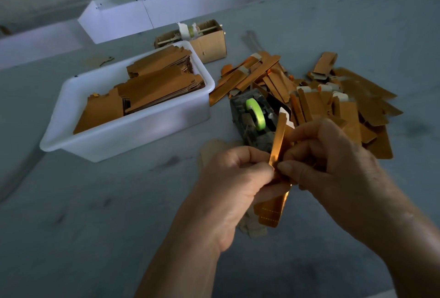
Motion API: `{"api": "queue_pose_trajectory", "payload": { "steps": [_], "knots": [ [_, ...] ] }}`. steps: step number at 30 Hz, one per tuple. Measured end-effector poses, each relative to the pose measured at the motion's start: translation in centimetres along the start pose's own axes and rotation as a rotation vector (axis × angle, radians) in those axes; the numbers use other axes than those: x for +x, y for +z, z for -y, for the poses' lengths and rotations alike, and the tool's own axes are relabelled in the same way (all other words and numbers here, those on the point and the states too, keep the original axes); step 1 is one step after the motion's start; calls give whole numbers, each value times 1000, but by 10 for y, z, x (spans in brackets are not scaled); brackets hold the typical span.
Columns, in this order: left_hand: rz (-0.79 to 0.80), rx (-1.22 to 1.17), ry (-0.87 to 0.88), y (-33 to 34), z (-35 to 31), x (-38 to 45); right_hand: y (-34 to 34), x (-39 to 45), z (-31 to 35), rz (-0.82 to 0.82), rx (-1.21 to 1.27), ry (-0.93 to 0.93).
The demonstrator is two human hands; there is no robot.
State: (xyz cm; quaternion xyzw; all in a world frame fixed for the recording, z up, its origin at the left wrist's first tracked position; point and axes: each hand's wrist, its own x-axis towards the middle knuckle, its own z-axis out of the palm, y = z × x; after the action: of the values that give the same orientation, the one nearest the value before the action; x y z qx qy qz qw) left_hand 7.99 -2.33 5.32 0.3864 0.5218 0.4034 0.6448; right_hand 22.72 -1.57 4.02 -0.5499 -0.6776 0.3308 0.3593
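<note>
A flat gold carton blank [276, 145] stands nearly upright between both hands above the grey table [95, 214]. My left hand [228, 185] pinches its lower left edge with thumb and curled fingers. My right hand [328, 159] pinches it from the right, thumb against the fold. The blank's lower flap [271, 212] hangs below the hands. Just behind stands a grey tape dispenser [252, 119] with a green tape roll [256, 113].
A white plastic tub [128, 131] holds stacked gold blanks on the left. A loose pile of gold blanks [333, 97] spreads on the right. A small cardboard box [209, 40] with a tape spool sits behind the tub. A white trough [152, 14] runs along the back.
</note>
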Motion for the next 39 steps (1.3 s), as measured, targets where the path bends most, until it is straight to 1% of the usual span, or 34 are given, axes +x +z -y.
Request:
{"api": "queue_pose_trajectory", "payload": {
  "steps": [3, 9, 12, 14, 18, 20, 22, 24, 27, 28, 30, 31, 34, 36, 38, 39],
  "knots": [
    [7, 16, 19, -1, 1, -2, 2, -1, 0, -22, -14, -1],
    [-100, 87, 107, 3, 13, -2, 6, -2, 4, -31, -66, 25],
    [-150, 91, 155, 6, 19, -4, 5, -4, 9, -38, -167, 28],
    [-204, 136, 197, 9, 22, -5, 6, -5, 13, -73, -256, 28],
    [-287, 221, 259, 15, 24, -8, 7, -5, 19, -121, -309, 73],
    [-297, 236, 288, 13, 21, -10, 6, -4, 21, -156, -335, 99],
    [-275, 240, 301, 11, 16, -14, 5, -4, 21, -183, -343, 84],
    [-251, 251, 292, 8, 10, -15, 5, -4, 20, -141, -237, 55],
    [-212, 296, 276, 4, 3, -17, 8, -1, 17, -58, 91, 77],
    [-203, 327, 271, 2, 1, -18, 9, 0, 14, -32, 160, 83],
    [-217, 427, 253, -6, 1, -18, 9, 3, 11, -15, 196, 82],
    [-267, 485, 250, -13, 2, -16, 8, 6, 9, -41, 181, 80],
    [-527, 681, 262, -45, 10, -6, -5, 25, -1, -205, 53, 73],
    [-653, 854, 162, -61, 19, 2, -15, 45, -10, -300, -115, 76],
    [-650, 975, 33, -68, 29, 7, -20, 63, -16, -377, -302, 119],
    [-625, 974, -2, -68, 34, 9, -19, 68, -18, -412, -370, 152]
  ]
}}
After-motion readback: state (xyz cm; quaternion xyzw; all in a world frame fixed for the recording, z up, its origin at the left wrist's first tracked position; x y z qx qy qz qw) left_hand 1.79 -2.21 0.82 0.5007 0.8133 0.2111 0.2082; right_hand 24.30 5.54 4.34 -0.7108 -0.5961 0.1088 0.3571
